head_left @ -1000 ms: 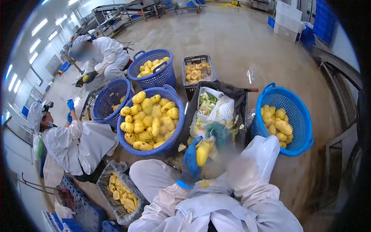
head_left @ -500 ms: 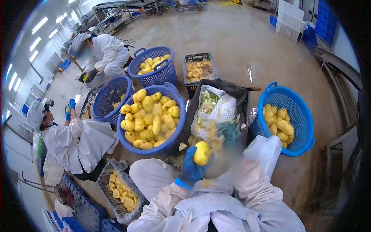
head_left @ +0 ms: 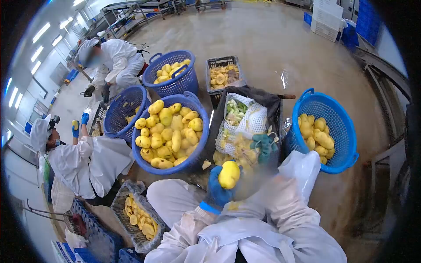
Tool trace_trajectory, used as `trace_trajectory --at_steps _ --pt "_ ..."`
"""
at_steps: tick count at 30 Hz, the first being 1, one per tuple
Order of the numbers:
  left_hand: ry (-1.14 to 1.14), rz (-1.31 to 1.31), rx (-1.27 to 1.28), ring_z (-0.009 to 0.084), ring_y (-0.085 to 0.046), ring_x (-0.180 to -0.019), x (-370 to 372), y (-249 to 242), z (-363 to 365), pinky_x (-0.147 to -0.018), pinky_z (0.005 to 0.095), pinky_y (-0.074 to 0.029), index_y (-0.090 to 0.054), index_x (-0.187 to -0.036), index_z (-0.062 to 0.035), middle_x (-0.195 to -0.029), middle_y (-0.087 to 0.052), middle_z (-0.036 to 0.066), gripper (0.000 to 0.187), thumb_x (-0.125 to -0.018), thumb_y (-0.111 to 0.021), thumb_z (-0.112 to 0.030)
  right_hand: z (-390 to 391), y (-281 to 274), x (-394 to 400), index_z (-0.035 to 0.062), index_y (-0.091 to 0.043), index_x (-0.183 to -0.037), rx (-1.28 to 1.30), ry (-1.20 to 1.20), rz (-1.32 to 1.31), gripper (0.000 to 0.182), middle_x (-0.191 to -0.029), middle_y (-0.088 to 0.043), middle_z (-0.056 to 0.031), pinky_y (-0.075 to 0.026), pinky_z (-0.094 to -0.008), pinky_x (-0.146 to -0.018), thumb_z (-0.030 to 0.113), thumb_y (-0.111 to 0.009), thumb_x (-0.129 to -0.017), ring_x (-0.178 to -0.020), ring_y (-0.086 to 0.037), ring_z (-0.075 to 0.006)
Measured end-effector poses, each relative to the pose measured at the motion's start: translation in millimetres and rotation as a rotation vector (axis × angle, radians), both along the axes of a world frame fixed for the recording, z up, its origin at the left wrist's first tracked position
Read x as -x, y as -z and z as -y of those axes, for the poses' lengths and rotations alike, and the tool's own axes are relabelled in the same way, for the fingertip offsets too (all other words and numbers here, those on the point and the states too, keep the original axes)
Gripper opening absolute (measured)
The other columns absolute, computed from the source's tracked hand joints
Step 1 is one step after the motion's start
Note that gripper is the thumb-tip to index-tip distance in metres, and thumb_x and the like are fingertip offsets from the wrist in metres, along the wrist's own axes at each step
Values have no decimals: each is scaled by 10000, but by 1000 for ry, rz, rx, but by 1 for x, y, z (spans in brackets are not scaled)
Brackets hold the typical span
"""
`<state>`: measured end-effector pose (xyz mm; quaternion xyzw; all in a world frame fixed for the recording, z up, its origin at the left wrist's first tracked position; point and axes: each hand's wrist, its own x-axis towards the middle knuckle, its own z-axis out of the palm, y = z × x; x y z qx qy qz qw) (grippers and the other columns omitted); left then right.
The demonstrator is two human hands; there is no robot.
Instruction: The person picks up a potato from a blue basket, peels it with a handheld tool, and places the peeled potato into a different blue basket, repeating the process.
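Observation:
My left hand [head_left: 217, 190], in a blue glove, is closed around a yellow peeled potato [head_left: 229, 175] above my lap. To its right, over the dark-lined crate [head_left: 215, 131], is my right hand [head_left: 264, 148] in a green glove. Its fingers are curled, and what they hold is hidden or too small to name. Below that hand, a smear blurs the wrist and sleeve. Peelings [head_left: 243, 151], white foam netting [head_left: 254, 120] and green scraps [head_left: 236, 112] lie in the crate.
Potatoes fill a blue basket [head_left: 199, 151] at left and partly fill another [head_left: 346, 131] at right. Two more baskets [head_left: 125, 107] [head_left: 190, 81] stand behind. Crates of yellow pieces sit at the back [head_left: 209, 76] and lower left [head_left: 120, 206]. Two people [head_left: 98, 162] [head_left: 120, 59] work at left.
My right hand has moved slightly right and up and shows more sharply. The potato in my left hand has shifted slightly. At left, the seated person's hands have moved apart.

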<state>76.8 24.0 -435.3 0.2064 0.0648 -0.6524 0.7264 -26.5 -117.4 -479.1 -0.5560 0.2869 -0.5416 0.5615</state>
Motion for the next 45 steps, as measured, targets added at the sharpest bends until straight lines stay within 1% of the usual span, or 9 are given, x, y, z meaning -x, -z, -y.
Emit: trace_trajectory --at_steps 10,15,17,20,22,25,28,31,45 --pt "8 -106 -30 223 -593 -976 1 10 5 -816 371 -506 -520 -1145 -51 -1046 -609 120 377 -812 -638 -184 -17 -6 -4 9 -628 -1007 -3 -142 50 236 -906 -641 -78 -495 -313 -790 131 -438 -938 -838 -619 -171" --pt "-176 1074 -130 209 -606 -934 11 34 0 -777 361 -527 -528 -1106 -57 -1030 -609 109 319 -820 -609 -172 -18 0 -3 4 -614 -1039 307 26 -168 242 -963 -642 -99 -488 -336 -822 112 -427 -930 -860 -619 -203" --pt "-73 -174 -143 180 -609 -897 6 4 11 -767 343 -530 -525 -1058 -56 -1006 -603 107 361 -740 -696 -45 -18 0 -9 8 -615 -1026 315 47 -139 247 -965 -643 -96 -488 -325 -812 146 -428 -942 -841 -620 -199" --pt "-176 1002 -26 206 -608 -947 11 27 2 -783 363 -537 -529 -1099 -74 -1027 -603 121 284 -829 -600 -125 -33 -14 -3 23 -611 -1013 -207 -448 243 276 -958 -641 -88 -490 -301 -780 206 -411 -960 -800 -623 -187" --pt "-175 1122 -2 216 -604 -973 10 37 -1 -790 365 -539 -521 -1127 -81 -1042 -601 124 294 -844 -584 -131 -9 -12 3 24 -606 -1023 -122 -207 32 241 -952 -644 -80 -492 -302 -780 199 -457 -951 -802 -626 -182" --pt "-73 -146 -107 213 -594 -993 5 0 9 -793 353 -538 -498 -1155 -85 -1054 -593 127 425 -766 -662 -32 8 27 -2 33 -614 -1000 -53 -249 363 224 -923 -651 -63 -493 -297 -766 211 -492 -940 -818 -625 -161" --pt "-154 1109 -93 229 -599 -997 8 23 4 -812 357 -524 -480 -1095 -30 -1063 -590 161 451 -702 -695 17 -31 9 -14 31 -627 -948 -194 -305 74 285 -891 -653 -69 -501 -308 -742 236 -429 -968 -784 -625 -158" --pt "-265 1677 26 245 -625 -923 0 73 -5 -800 354 -519 -419 -1097 11 -1049 -579 150 534 -684 -755 -19 7 0 0 21 -633 -960 -58 -28 -13 263 -859 -655 -70 -504 -317 -733 215 -457 -966 -767 -621 -154" --pt "-225 1858 74 325 -556 -1101 9 18 -3 -923 426 -471 -366 -1241 -16 -1214 -513 220 569 -761 -664 44 5 2 -14 35 -647 -907 -60 -198 192 342 -832 -644 -47 -483 -294 -713 251 -396 -990 -742 -600 -150"
